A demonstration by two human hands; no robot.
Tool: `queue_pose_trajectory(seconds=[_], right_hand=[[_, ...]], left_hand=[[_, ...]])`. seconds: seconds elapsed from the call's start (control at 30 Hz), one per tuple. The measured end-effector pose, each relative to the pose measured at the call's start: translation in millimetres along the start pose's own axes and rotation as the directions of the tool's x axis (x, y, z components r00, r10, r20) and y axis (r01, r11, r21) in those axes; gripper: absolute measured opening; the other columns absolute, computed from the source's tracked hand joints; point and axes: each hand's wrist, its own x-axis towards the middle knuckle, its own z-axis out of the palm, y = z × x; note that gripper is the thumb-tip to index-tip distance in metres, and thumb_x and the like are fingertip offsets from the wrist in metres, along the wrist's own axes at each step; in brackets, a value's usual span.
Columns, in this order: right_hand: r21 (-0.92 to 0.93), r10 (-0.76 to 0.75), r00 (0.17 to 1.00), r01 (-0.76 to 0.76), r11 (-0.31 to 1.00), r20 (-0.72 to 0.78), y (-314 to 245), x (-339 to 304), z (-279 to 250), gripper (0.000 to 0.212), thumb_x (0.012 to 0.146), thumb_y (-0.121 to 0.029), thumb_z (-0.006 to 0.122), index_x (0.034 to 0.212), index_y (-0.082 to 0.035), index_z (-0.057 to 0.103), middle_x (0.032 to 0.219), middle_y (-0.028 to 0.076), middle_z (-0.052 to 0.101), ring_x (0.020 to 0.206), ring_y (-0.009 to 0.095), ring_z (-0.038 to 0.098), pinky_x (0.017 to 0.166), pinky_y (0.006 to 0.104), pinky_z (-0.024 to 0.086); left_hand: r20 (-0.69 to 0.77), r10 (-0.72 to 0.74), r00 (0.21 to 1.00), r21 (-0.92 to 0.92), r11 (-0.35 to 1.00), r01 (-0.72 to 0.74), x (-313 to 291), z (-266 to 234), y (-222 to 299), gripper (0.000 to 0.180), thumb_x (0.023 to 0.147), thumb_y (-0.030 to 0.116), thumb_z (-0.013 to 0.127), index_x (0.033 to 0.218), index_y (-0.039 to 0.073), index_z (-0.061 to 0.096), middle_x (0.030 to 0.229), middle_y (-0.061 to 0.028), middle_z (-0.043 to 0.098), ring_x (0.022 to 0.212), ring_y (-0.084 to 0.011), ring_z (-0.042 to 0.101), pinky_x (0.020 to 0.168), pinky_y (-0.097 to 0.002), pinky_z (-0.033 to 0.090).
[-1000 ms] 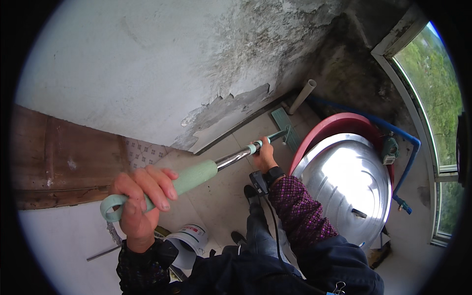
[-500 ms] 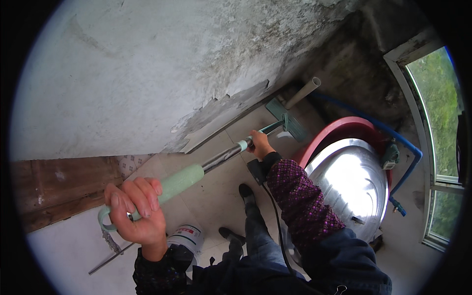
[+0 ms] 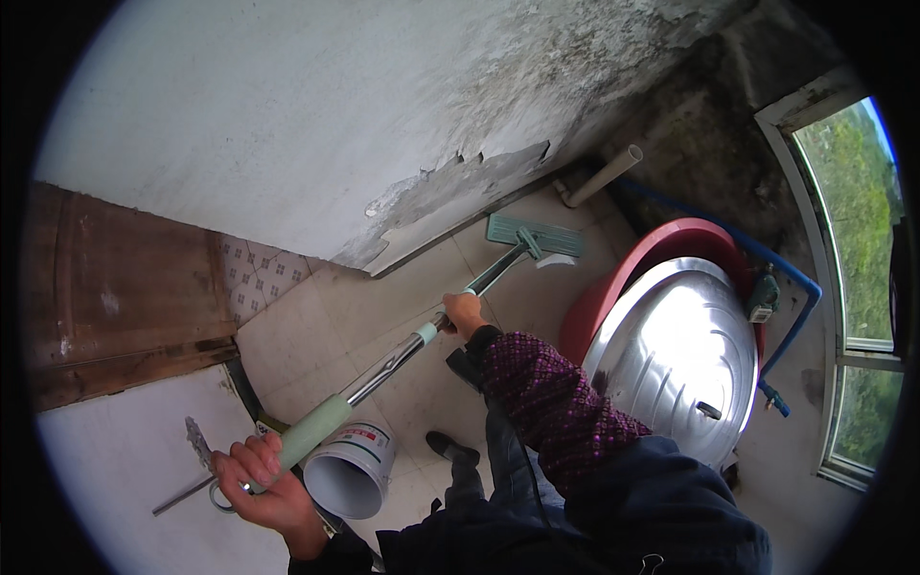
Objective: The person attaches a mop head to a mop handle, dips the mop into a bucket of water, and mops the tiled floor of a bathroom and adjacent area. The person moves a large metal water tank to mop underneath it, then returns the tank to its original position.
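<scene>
A flat mop (image 3: 388,367) with a pale green grip and a steel pole runs slantwise across the floor. Its end near the hanging loop is wrapped in my left hand (image 3: 264,486), fingers closed round the green grip. Farther along, my right hand (image 3: 464,314) grips the pole just past a pale green collar. The green rectangular mop head (image 3: 546,235) lies on the tiles close to the wall's foot, with a small white piece (image 3: 556,260) at its near edge.
On the right stands a red tub (image 3: 585,321) with a large shiny metal lid (image 3: 671,359). A white bucket (image 3: 350,470) is beside my legs. A white pipe (image 3: 604,175) rises in the far corner, and a blue pipe (image 3: 800,331) runs below the window. At left is a wooden door (image 3: 125,287).
The mop head has moved left and a little nearer, away from the white pipe. Both hands have moved with the pole, the left one lower. More of the bucket and door now shows.
</scene>
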Motion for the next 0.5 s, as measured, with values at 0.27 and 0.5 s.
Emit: queue_pose_trajectory(seconds=[0.27,0.5], right_hand=[[0.18,0.081,0.996,-0.088,0.98,0.043,98.9,-128.0,116.2,0.027,0.076,-0.009,0.06,0.075,0.012,0.044,0.065,0.02,0.056,0.048,0.032,0.061,0.034,0.0397,0.05],[0.491,0.111,0.931,-0.282,0.824,0.348,100.5,-164.1,89.1,0.022,0.077,-0.007,0.057,0.09,0.003,0.042,0.076,0.012,0.052,0.061,0.03,0.062,0.052,0.0388,0.055]], left_hand=[[-0.368,0.065,0.928,0.024,0.998,-0.06,-50.8,-105.1,114.5,0.034,0.089,0.016,0.039,0.061,0.016,0.02,0.052,0.0026,0.017,0.052,-0.0104,0.018,0.061,-0.0293,0.028],[-0.152,0.182,0.971,0.106,0.98,-0.167,-78.4,-93.6,150.4,0.03,0.089,0.018,0.041,0.061,0.015,0.029,0.052,0.0013,0.029,0.049,-0.0125,0.027,0.051,-0.0316,0.033]])
